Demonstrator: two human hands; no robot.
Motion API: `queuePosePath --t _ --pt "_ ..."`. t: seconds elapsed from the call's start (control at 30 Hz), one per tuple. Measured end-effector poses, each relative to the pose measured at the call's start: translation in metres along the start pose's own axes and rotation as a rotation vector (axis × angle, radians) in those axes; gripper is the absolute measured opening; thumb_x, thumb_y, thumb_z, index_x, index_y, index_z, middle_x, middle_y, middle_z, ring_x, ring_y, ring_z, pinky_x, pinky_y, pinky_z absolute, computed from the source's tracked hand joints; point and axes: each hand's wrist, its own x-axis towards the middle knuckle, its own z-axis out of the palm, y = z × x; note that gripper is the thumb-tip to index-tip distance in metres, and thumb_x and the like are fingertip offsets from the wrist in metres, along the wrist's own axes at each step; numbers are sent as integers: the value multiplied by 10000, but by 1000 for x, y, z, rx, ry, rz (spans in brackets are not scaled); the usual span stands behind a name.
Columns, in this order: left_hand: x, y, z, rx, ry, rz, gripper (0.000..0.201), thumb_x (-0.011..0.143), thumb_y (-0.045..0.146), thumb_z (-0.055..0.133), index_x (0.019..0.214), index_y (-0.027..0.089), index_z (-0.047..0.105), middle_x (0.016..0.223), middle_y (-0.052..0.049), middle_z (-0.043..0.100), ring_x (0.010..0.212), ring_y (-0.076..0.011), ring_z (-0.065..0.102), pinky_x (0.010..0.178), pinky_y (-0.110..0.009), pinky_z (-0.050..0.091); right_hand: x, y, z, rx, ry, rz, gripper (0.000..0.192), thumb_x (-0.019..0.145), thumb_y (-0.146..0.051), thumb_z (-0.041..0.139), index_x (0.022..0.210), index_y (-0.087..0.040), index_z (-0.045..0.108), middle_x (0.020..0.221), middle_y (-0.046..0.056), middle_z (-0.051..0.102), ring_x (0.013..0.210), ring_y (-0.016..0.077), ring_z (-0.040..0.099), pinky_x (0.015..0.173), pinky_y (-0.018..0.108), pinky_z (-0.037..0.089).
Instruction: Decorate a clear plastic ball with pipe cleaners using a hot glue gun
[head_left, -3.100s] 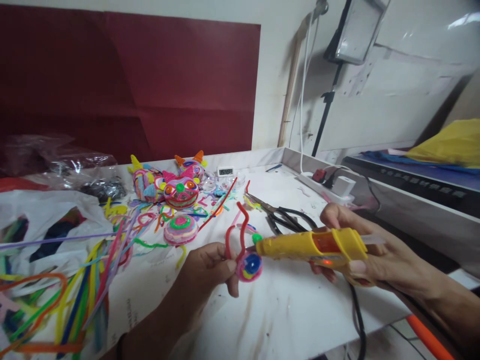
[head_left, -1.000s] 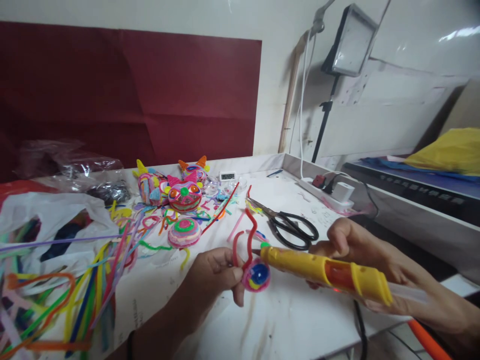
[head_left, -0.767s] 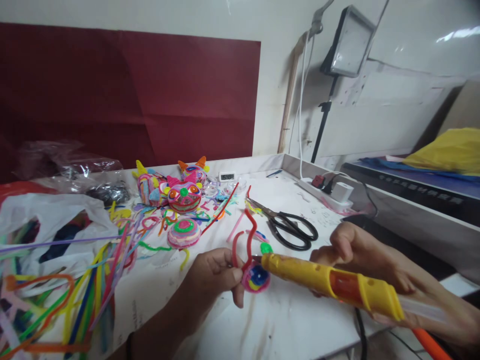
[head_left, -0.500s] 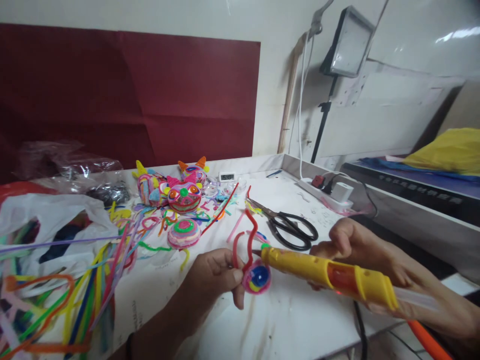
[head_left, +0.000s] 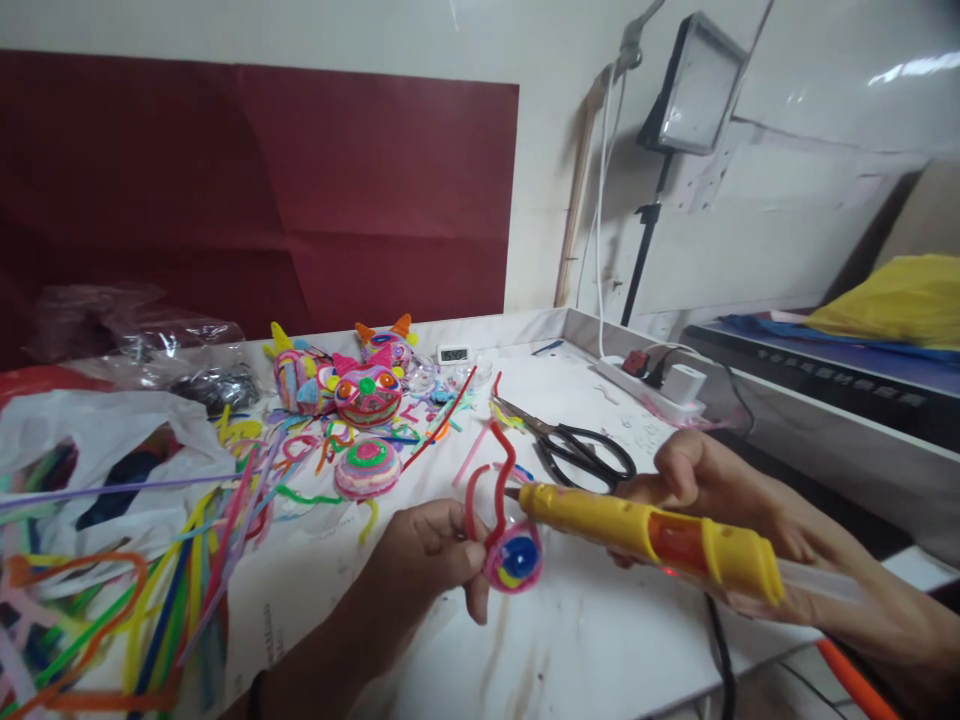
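Observation:
Pinched in my left hand point(head_left: 431, 555) is a small round pink coiled pipe-cleaner piece point(head_left: 536, 575) with a shiny blue dome and a bit of yellow. A bent red pipe cleaner point(head_left: 502, 485) stands up from its edge, also at my fingertips. My right hand point(head_left: 697, 490) is wrapped round a yellow hot glue gun point(head_left: 600, 520), a clear glue stick point(head_left: 817, 582) poking out of its back. The gun's dark nozzle points left, at or very near the red pipe cleaner; contact is unclear. Black-handled scissors point(head_left: 589, 455) lie just behind the gun.
Left of my hands, loose coloured pipe cleaners point(head_left: 161, 590) spread beside a white plastic bag point(head_left: 150, 430). Further back sit a colourful coiled animal head point(head_left: 367, 390), a striped dome point(head_left: 367, 468) and a small digital display point(head_left: 453, 355). A power strip point(head_left: 652, 388) lies along the right rim.
The glue gun has shifted slightly left, its nozzle closer to the red pipe cleaner. The round piece has barely moved in my left hand.

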Motion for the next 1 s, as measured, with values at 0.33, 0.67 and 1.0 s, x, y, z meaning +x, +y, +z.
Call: queuePosePath --t 0.33,0.67,1.0 --pt "1 -1 -1 4 -57 -3 166 699 282 700 714 132 629 476 2 610 394 -75 477 514 -214 326 9 -1 8 124 -1 -164 292 778 -485 669 947 -346 476 1054 48 670 933 251 651 721 346 543" --pt "1 15 -3 -71 225 191 117 687 243 674 701 140 620 495 20 585 447 -67 467 497 -196 319 6 18 23 -348 97 -193 198 902 -278 537 1022 -304 382 1146 86 560 1010 215 593 709 289 578" --pt "5 16 -5 -21 343 257 119 688 258 647 699 147 605 472 18 571 486 -92 465 548 -220 360 13 37 71 -838 -221 -324 150 823 -109 482 911 -217 427 876 73 589 784 224 545 692 387 481"
